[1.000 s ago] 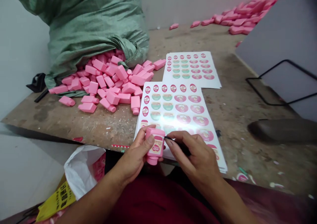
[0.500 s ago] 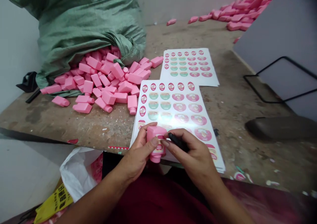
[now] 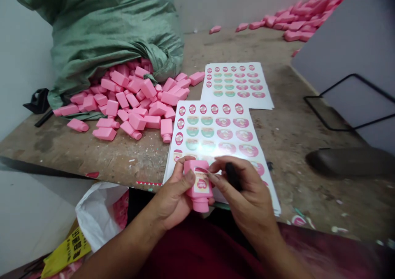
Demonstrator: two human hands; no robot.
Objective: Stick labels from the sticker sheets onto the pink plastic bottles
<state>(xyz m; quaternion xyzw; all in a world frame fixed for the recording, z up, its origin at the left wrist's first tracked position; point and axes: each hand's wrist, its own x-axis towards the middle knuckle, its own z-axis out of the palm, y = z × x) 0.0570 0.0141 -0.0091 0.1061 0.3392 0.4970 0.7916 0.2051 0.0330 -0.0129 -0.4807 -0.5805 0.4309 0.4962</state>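
My left hand (image 3: pixel 175 192) is closed round a small pink plastic bottle (image 3: pixel 191 188), its neck pointing down toward me. On the bottle's front lies a label (image 3: pixel 201 181) reading "BABY" in a heart shape. My right hand (image 3: pixel 248 196) holds a black tool (image 3: pixel 233 177); its kind is not clear from here. The right thumb and forefinger tips touch the label's upper right edge. Beneath both hands lies a stack of sticker sheets (image 3: pixel 212 111), printed with round, oval and green or pink labels.
Behind it is a second sticker stack (image 3: pixel 237 101). Many pink bottles (image 3: pixel 137 122) spill from a green sack (image 3: pixel 117 28) at left. More pink bottles (image 3: pixel 296 24) are heaped at the back right. A grey panel (image 3: pixel 345 40) with a black wire frame (image 3: pixel 336 81) stands right.
The bottle has tipped so that its label faces me more fully. My right hand has shifted slightly right, and the black tool now points more upright.
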